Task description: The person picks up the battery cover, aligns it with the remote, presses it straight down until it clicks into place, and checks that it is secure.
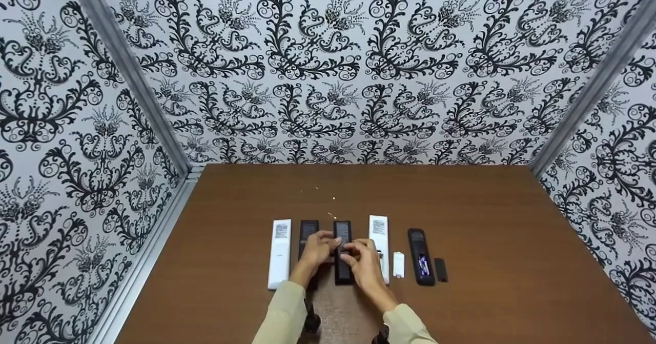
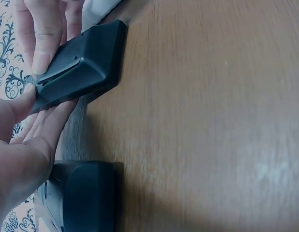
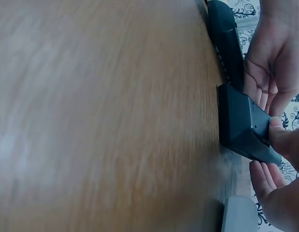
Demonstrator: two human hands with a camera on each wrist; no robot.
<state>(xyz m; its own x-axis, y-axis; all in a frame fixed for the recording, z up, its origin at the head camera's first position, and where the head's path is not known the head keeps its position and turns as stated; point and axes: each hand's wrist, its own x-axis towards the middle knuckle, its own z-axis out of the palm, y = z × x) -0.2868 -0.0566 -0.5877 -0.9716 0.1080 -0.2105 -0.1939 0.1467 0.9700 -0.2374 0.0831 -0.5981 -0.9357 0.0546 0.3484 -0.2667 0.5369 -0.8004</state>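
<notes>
A black remote control (image 1: pixel 344 277) lies back side up between both hands, at the middle of the row. My left hand (image 1: pixel 316 251) holds its left side, thumb near the top edge and fingers underneath in the left wrist view. From the other side my right hand (image 1: pixel 366 269) grips the same remote, its thumb on the battery cover and its other fingers along the side. One edge of that battery cover (image 2: pixel 65 54) stands slightly raised, with a thin dark gap under it. The battery compartment beneath is hidden.
Left of the hands lie a white remote (image 1: pixel 279 257) and another black remote (image 1: pixel 309 228). To the right are a white remote (image 1: pixel 378 226), a loose white cover (image 1: pixel 398 265), a black remote (image 1: pixel 417 241) with its batteries exposed, and a loose black cover (image 1: pixel 441 270).
</notes>
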